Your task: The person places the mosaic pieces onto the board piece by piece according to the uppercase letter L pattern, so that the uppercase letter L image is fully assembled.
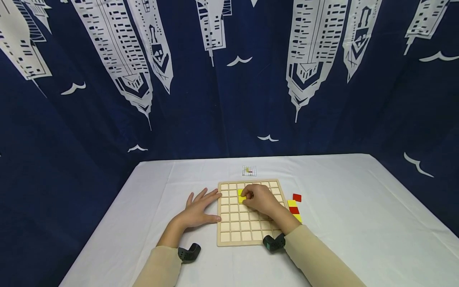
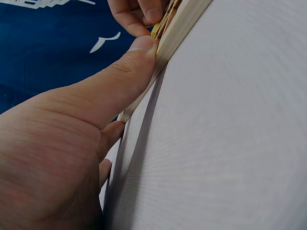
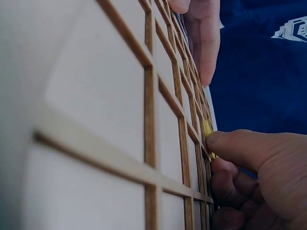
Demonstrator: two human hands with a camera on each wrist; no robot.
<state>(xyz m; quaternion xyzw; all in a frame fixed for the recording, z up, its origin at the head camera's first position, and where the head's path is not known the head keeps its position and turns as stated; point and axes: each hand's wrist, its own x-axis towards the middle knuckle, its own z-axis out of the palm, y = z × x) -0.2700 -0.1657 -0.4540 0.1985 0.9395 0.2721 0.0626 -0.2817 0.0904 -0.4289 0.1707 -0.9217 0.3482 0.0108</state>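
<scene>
A wooden grid board (image 1: 234,238) with square cells lies flat on the white table. Over its upper part, my right hand (image 1: 263,199) has thumb and fingertips together at yellow square tiles (image 1: 240,198) in the grid. From the right wrist, the thumb and curled fingers pinch a yellow tile (image 3: 208,130) at the board's surface. My left hand (image 1: 199,211) lies spread at the board's left edge, fingertips and thumb touching the frame. In the left wrist view its straight thumb (image 2: 115,79) rests against the board's side (image 2: 180,36).
Loose yellow and red tiles (image 1: 294,210) lie beside the board's right edge, partly behind the right forearm. A single red tile (image 1: 297,197) sits just above them. Behind the board is a small printed grid card (image 1: 249,171). A dark blue patterned curtain (image 1: 222,115) hangs behind the table.
</scene>
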